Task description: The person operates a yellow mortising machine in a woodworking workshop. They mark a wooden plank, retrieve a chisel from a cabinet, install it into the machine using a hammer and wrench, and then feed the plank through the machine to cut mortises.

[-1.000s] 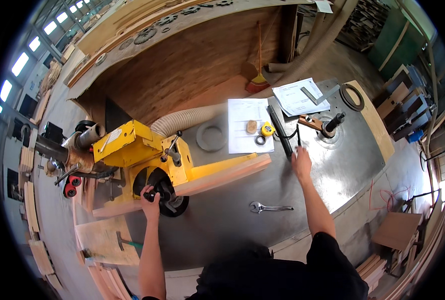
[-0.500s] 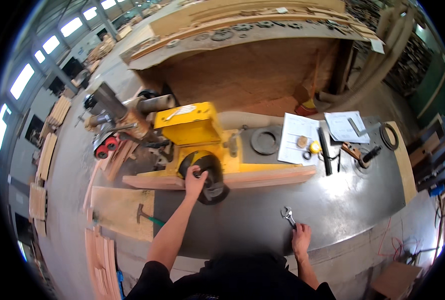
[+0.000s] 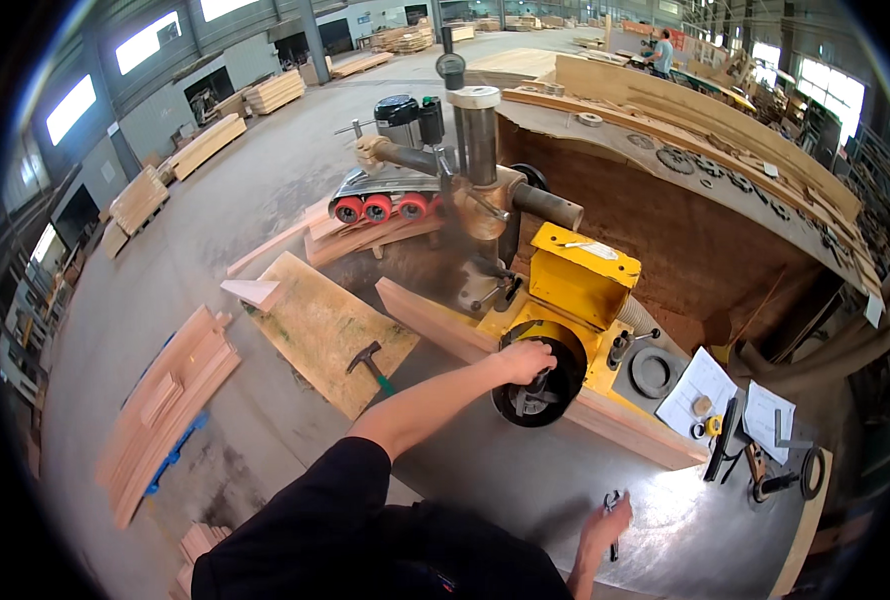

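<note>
My left hand (image 3: 527,362) reaches into the round opening of a yellow spindle moulder guard (image 3: 585,275), its fingers closed round the dark top of the spindle (image 3: 540,383). Beneath those fingers, a dark cutter head (image 3: 533,402) shows in part. A wooden fence board (image 3: 635,430) runs on both sides of the opening. At the lower right, my right hand (image 3: 605,525) is closed round an adjustable wrench (image 3: 613,497), whose jaw and handle end stick out beyond the fingers. The grey metal machine table (image 3: 475,470) lies below both hands.
A green-handled hammer (image 3: 367,360) lies near a plywood panel (image 3: 315,320) on the left. Right of the guard are a dark ring (image 3: 655,372), papers (image 3: 698,390) and a tape measure (image 3: 713,426). Behind stands a power feeder (image 3: 390,195) with red wheels. Far off is a person (image 3: 662,52).
The view has swung left, so the machine sits further right in the picture. My left hand stays at the spindle. The wrench, earlier at my right fingertips, is now within that hand.
</note>
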